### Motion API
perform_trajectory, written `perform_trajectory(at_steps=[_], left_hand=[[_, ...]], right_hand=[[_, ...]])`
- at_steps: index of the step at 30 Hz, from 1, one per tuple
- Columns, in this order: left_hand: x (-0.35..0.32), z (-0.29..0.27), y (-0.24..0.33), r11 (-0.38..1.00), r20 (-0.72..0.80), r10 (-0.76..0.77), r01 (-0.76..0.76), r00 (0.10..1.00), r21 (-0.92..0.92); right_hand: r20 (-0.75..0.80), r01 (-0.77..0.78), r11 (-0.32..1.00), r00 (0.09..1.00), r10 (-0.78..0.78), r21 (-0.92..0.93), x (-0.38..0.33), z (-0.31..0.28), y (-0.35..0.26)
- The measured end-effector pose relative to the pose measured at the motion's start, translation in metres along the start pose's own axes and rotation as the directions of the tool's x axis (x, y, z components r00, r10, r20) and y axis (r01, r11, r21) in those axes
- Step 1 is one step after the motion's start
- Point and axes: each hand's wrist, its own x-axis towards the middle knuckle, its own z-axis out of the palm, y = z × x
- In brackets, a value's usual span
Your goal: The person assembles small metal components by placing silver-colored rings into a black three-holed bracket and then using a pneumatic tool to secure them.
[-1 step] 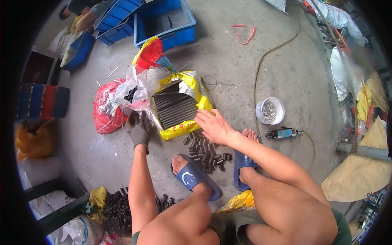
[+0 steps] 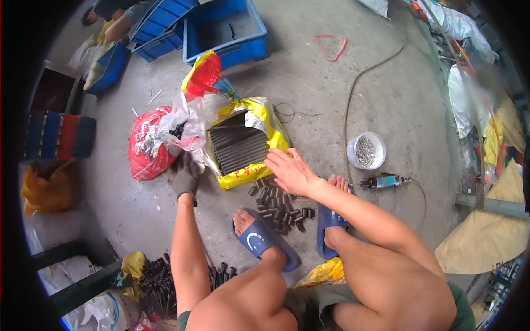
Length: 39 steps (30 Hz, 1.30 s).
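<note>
A yellow sack lies open on the concrete floor, with a tight stack of dark metal rods showing inside. My left hand, in a dark glove, grips the clear plastic at the sack's left edge. My bare right hand rests flat on the sack's near right edge, fingers apart, holding nothing. Just below it lies a pile of several short dark metal tubes, between my two feet in blue sandals.
A red plastic bag sits left of the sack. A white bowl of small metal parts and a blue power tool lie to the right. Blue crates stand farther off. More dark tubes lie at lower left.
</note>
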Motion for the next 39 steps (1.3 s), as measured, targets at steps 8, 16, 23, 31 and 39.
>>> perform_trajectory(at_steps=[8,16,23,31,39], left_hand=[[0.022,-0.135,0.115,0.862,-0.125,-0.261,0.173,0.957,-0.476],[0.099,-0.071,0.2,0.94,0.211,0.027,0.047,0.977,-0.339],[0.099,0.005,0.161,0.99,0.259,0.136,-0.122,0.956,-0.069],[0.077,-0.012,0.193,0.995,0.243,0.055,-0.075,0.968,0.072],[0.047,0.027,0.174,0.982,0.129,0.173,-0.182,0.976,0.058]], right_hand=[[-0.006,-0.008,1.0,1.0,0.008,-0.017,-0.005,0.001,0.004],[-0.032,-0.061,0.993,0.997,0.065,0.105,-0.006,-0.004,-0.008],[-0.026,-0.168,0.964,0.984,0.177,0.205,-0.05,-0.001,-0.01],[-0.05,-0.29,0.888,0.943,0.328,0.357,-0.08,0.002,0.0],[-0.057,-0.32,0.861,0.927,0.371,0.396,-0.102,-0.003,-0.006]])
